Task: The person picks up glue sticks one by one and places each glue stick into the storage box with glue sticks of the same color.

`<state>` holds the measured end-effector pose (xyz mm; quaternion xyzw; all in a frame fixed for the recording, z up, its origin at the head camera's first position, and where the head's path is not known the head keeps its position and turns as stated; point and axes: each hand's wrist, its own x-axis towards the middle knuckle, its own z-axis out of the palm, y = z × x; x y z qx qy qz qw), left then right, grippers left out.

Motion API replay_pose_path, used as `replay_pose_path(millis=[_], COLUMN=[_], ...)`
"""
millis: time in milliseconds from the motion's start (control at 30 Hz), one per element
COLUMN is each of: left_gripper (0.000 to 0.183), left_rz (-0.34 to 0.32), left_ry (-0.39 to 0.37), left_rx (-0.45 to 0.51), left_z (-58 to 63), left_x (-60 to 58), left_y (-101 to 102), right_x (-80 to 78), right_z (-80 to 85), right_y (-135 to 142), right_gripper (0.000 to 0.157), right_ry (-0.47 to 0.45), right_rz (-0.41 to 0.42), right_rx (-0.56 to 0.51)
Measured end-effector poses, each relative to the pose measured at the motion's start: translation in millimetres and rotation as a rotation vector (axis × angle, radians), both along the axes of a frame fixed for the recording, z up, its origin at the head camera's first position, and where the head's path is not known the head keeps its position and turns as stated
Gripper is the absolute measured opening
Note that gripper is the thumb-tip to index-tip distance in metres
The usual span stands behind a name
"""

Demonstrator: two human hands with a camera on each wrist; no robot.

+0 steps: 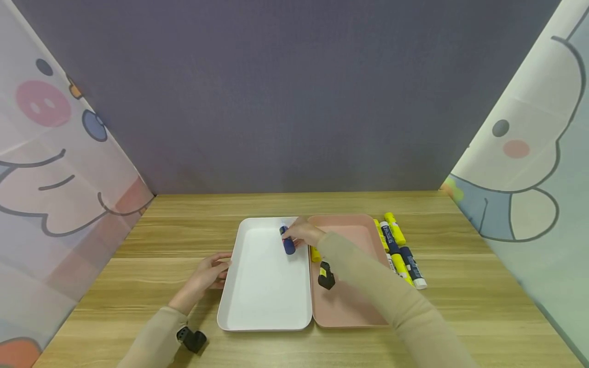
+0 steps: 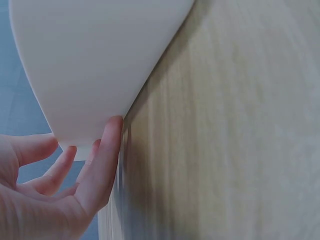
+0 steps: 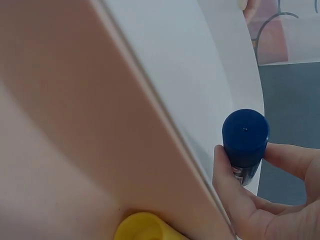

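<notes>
Over the far right part of the white tray (image 1: 267, 296), my right hand (image 1: 304, 232) pinches a dark blue glue stick (image 1: 288, 246) between thumb and fingers. The right wrist view shows the round end of its blue cap (image 3: 245, 131) toward the camera. My left hand (image 1: 209, 274) rests at the tray's left side, its fingertips touching the outer wall (image 2: 90, 75). Partly hidden beneath my right wrist, a yellow glue stick (image 1: 315, 254) lies in the pink tray (image 1: 345, 312) along its left wall.
The pink tray stands right beside the white one, partly covered by my right sleeve (image 1: 382, 286). Right of it, several yellow and dark blue glue sticks (image 1: 412, 267) lie on the wooden table (image 1: 483, 306). A grey panel (image 1: 294, 102) closes off the back.
</notes>
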<state>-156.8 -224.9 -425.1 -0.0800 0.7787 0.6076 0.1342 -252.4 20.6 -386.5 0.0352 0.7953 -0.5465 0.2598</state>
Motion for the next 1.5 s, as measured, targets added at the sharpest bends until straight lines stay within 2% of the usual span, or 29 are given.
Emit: replay_pose_path(millis=[367,600,833,933,1067,1167,1333,1500], left_gripper=[0.039,0.039,0.040,0.040,0.039,0.039,0.040,0.045], left_rz=[0.012,0.005,0.005,-0.001,0.001,0.003,-0.003,-0.038], left_ry=[-0.006,-0.004,0.000,0.001,-0.002,-0.003,0.006,0.017], left_rx=[0.009,0.012,0.015,0.018,0.020,0.018,0.019,0.046], left_z=[0.0,-0.1,-0.7,-0.6,0.4,1.7,-0.3,-3.2], left_x=[0.1,-0.6,-0.5,-0.2,0.2,0.7,0.4,-0.2], left_y=[0.9,-0.7,-1.0,-1.1,-0.5,0.1,-1.3,-4.4], right_x=[-0.1,-0.2,-3.9,-6.0,-7.1,-4.8,2.4,5.1], right_z=[-2.4,-5.0,-9.5,-11.3,-11.1,-7.0,2.8,9.6], right_y=[-8.4,-12.7,-16.1,-16.5,-14.8,-11.2,-1.8,7.2], right_gripper=[0.049,0.057,0.061,0.056,0.033,0.024,0.034,0.033], right_ry=[0.015,0.012,0.020,0.045,0.080,0.087,0.080,0.073], right_rz=[-0.028,-0.010,0.011,0.033,0.060,0.072,0.114,0.175], right_rx=[0.115,0.145,0.256,0.300,0.335,0.292,0.161,0.071])
